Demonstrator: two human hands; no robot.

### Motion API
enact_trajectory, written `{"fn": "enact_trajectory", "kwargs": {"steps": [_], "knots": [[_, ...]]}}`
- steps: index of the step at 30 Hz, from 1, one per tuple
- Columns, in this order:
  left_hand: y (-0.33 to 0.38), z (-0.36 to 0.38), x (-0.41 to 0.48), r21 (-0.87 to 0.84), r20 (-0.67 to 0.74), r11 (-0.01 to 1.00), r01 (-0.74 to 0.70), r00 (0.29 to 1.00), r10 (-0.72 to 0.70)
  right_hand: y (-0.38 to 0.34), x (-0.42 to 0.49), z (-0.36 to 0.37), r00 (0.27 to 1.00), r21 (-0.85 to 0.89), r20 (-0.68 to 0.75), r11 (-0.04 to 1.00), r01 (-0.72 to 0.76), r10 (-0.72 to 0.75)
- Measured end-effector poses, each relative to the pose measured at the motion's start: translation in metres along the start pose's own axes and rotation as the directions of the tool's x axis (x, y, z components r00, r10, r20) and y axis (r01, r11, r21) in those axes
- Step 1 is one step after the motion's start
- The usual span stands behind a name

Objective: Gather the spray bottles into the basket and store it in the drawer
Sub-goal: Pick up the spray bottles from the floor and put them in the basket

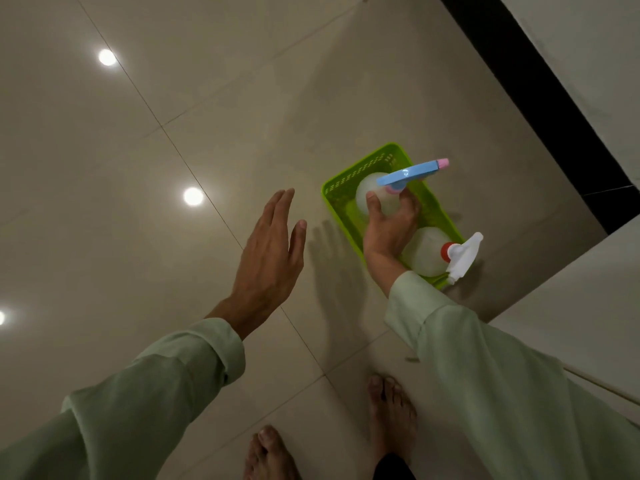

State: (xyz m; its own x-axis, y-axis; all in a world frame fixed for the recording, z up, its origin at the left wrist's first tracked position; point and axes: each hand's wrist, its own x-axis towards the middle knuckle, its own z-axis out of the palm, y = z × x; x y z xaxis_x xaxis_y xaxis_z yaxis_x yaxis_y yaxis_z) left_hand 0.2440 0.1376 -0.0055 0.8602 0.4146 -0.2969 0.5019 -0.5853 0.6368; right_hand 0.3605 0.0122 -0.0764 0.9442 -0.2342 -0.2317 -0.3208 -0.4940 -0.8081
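A lime green slotted basket [337, 192] sits on the tiled floor right of centre. My right hand [389, 226] is shut around a pale spray bottle with a blue and pink trigger head [412, 173], which stands upright in the basket's far half. A second pale bottle with a white trigger and red collar [427, 251] stands in the near half, its nozzle jutting past the rim. My left hand [272, 258] hovers flat with fingers extended to the left of the basket, holding nothing. No drawer is visible.
The floor is glossy beige tile [156, 202] with reflections of ceiling lights. A white cabinet with a black strip [554, 109] runs along the right side, and a white panel [571, 306] juts in at lower right. My bare feet [391, 414] stand below the basket.
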Motion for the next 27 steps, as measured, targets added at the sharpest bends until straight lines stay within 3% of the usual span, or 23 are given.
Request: {"fn": "enact_trajectory", "kwargs": {"steps": [10, 17, 27], "knots": [[0.010, -0.019, -0.028, -0.004, 0.011, 1.000, 0.027, 1.000, -0.027, -0.008, -0.023, -0.027, 0.964, -0.046, 0.238, 0.993, -0.112, 0.119], [0.031, -0.049, -0.084, -0.045, -0.054, 0.996, 0.072, 0.996, -0.074, -0.039, -0.080, -0.068, 0.935, -0.118, 0.333, 0.989, -0.091, 0.126], [0.007, -0.100, -0.224, -0.115, -0.145, 0.950, 0.290, 0.941, -0.305, -0.077, -0.192, -0.112, 0.798, -0.100, 0.603, 0.991, 0.093, -0.014]]}}
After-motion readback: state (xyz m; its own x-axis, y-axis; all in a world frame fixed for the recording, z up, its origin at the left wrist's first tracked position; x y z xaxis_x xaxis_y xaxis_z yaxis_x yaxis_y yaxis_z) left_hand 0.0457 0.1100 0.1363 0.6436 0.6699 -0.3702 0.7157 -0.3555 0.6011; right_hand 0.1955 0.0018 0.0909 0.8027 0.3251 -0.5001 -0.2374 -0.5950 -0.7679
